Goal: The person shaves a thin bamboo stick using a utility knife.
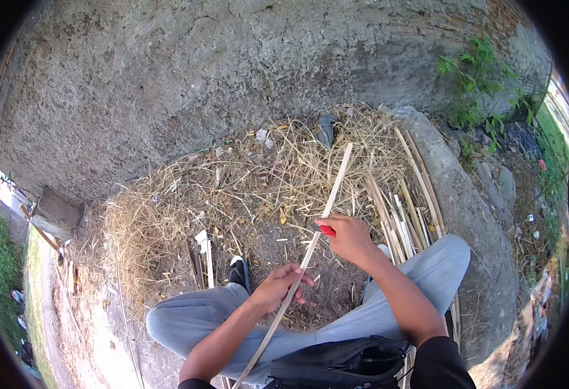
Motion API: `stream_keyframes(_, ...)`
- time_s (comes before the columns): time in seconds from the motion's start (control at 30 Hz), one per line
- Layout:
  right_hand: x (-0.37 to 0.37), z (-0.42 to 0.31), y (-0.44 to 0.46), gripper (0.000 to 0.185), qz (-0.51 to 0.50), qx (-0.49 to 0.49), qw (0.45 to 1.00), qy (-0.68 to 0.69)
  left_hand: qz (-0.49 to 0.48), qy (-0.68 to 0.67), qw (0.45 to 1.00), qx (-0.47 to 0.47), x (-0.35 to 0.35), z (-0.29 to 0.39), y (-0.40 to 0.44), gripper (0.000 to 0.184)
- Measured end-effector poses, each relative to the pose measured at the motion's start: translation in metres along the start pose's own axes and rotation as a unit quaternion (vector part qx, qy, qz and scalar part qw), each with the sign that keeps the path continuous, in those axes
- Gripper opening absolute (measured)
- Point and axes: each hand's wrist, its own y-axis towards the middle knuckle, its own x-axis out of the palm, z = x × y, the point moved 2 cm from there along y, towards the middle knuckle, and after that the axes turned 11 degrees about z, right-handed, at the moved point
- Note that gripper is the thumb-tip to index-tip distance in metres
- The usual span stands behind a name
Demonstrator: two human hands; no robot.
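Observation:
A long, pale bamboo-like strip (336, 185) runs slantwise from the straw down across my lap. My left hand (278, 286) grips its lower half, the strip passing between thumb and fingers. Closed around a small red-handled knife (327, 230), my right hand (351, 238) is higher up, beside the strip. The knife's dark tip meets the strip; most of the blade is hidden. A pile of similar strips (398, 227) lies past my right knee.
A rough wall (232, 71) rises ahead, with dry straw (142, 227) spread at its foot. Concrete (463, 194) borders the right side. A dark bag (343, 363) rests at my waist. More strips (209, 262) lie near my left shoe (238, 272).

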Motion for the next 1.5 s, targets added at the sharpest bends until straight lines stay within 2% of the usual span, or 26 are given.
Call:
stream_keyframes(0.1, 0.008, -0.004, 0.005, 0.037, 0.025, -0.055, 0.998, -0.008, 0.057, 0.061, 0.996, 0.022, -0.008, 0.010, -0.011, 0.026)
stream_keyframes(0.2, -0.009, -0.009, 0.003, 0.025, -0.023, -0.071, 0.995, -0.060, 0.057, 0.103, 0.992, 0.040, -0.006, 0.024, -0.024, 0.026)
stream_keyframes(0.27, -0.016, -0.016, 0.004, 0.022, -0.049, -0.091, 0.991, -0.085, 0.119, 0.294, 0.943, 0.096, -0.010, 0.054, -0.038, 0.020)
stream_keyframes(0.3, -0.019, -0.019, 0.004, 0.022, -0.048, -0.098, 0.990, -0.086, 0.123, 0.292, 0.943, 0.101, -0.011, 0.068, -0.045, 0.020)
stream_keyframes(0.37, -0.022, -0.026, 0.002, 0.030, -0.089, -0.100, 0.987, -0.093, 0.142, 0.573, 0.774, 0.228, -0.010, 0.100, -0.060, 0.018)
stream_keyframes(0.4, -0.021, -0.030, 0.000, 0.033, -0.096, -0.096, 0.989, -0.062, 0.163, 0.624, 0.707, 0.289, -0.009, 0.115, -0.066, 0.015)
stream_keyframes(0.43, -0.018, -0.033, -0.003, 0.033, -0.092, -0.103, 0.989, -0.062, 0.169, 0.625, 0.703, 0.294, -0.003, 0.133, -0.070, 0.015)
stream_keyframes(0.5, -0.009, -0.039, -0.012, 0.030, -0.023, -0.134, 0.989, 0.059, 0.146, 0.770, 0.520, 0.341, 0.016, 0.171, -0.080, 0.014)
stream_keyframes(0.57, 0.002, -0.044, -0.015, 0.033, -0.023, -0.113, 0.992, 0.049, 0.092, 0.842, 0.410, 0.338, 0.043, 0.202, -0.083, 0.015)
stream_keyframes(0.63, 0.005, -0.048, -0.015, 0.033, -0.013, 0.006, 0.988, 0.154, 0.096, 0.845, 0.311, 0.425, 0.068, 0.218, -0.091, 0.024)
stream_keyframes(0.67, 0.007, -0.046, -0.014, 0.033, -0.007, 0.003, 0.989, 0.150, 0.098, 0.843, 0.307, 0.431, 0.080, 0.222, -0.092, 0.024)
stream_keyframes(0.73, 0.009, -0.040, -0.009, 0.033, 0.038, 0.072, 0.947, 0.310, 0.248, 0.678, 0.207, 0.660, 0.102, 0.231, -0.102, 0.025)
stream_keyframes(0.77, 0.008, -0.036, -0.010, 0.033, 0.044, 0.073, 0.947, 0.310, 0.244, 0.677, 0.204, 0.663, 0.104, 0.229, -0.100, 0.025)
stream_keyframes(0.83, -0.004, -0.036, -0.008, 0.031, 0.116, 0.071, 0.929, 0.344, 0.328, 0.524, 0.384, 0.686, 0.098, 0.223, -0.097, 0.032)
stream_keyframes(0.87, -0.010, -0.038, -0.008, 0.031, 0.120, 0.071, 0.929, 0.344, 0.334, 0.491, 0.440, 0.674, 0.095, 0.215, -0.091, 0.030)
stream_keyframes(0.9, -0.019, -0.041, -0.008, 0.030, 0.121, 0.098, 0.930, 0.333, 0.333, 0.489, 0.440, 0.675, 0.092, 0.205, -0.083, 0.030)
stream_keyframes(0.97, -0.028, -0.044, -0.010, 0.028, 0.119, 0.149, 0.931, 0.311, 0.260, 0.450, 0.695, 0.497, 0.078, 0.184, -0.053, 0.037)
stream_keyframes(1.0, -0.025, -0.041, -0.009, 0.025, 0.118, 0.135, 0.936, 0.303, 0.262, 0.449, 0.695, 0.497, 0.070, 0.172, -0.035, 0.037)
stream_keyframes(1.07, -0.013, -0.041, -0.010, 0.023, 0.118, 0.122, 0.922, 0.348, 0.089, 0.277, 0.888, 0.356, 0.059, 0.149, 0.002, 0.039)
stream_keyframes(1.1, -0.011, -0.042, -0.011, 0.022, 0.122, 0.110, 0.905, 0.392, 0.089, 0.276, 0.888, 0.357, 0.066, 0.151, -0.001, 0.039)
stream_keyframes(1.17, -0.010, -0.043, -0.014, 0.021, 0.104, 0.087, 0.915, 0.380, -0.017, 0.240, 0.917, 0.318, 0.079, 0.149, -0.008, 0.031)
stream_keyframes(1.2, -0.011, -0.045, -0.015, 0.022, 0.084, 0.064, 0.924, 0.368, 0.016, 0.311, 0.884, 0.349, 0.086, 0.156, -0.017, 0.028)
stream_keyframes(1.23, -0.021, -0.051, -0.013, 0.022, 0.083, 0.064, 0.924, 0.369, 0.017, 0.311, 0.884, 0.349, 0.090, 0.163, -0.022, 0.028)
stream_keyframes(1.3, -0.049, -0.066, -0.008, 0.021, 0.080, -0.078, 0.931, 0.347, 0.057, 0.278, 0.890, 0.358, 0.093, 0.180, -0.034, 0.030)
stream_keyframes(1.43, -0.074, -0.048, 0.001, 0.025, 0.178, -0.049, 0.938, 0.292, 0.092, 0.262, 0.895, 0.349, 0.096, 0.222, -0.081, 0.031)
stream_keyframes(1.5, -0.080, -0.032, 0.007, 0.034, 0.236, 0.017, 0.949, 0.208, 0.096, 0.255, 0.907, 0.322, 0.091, 0.224, -0.096, 0.031)
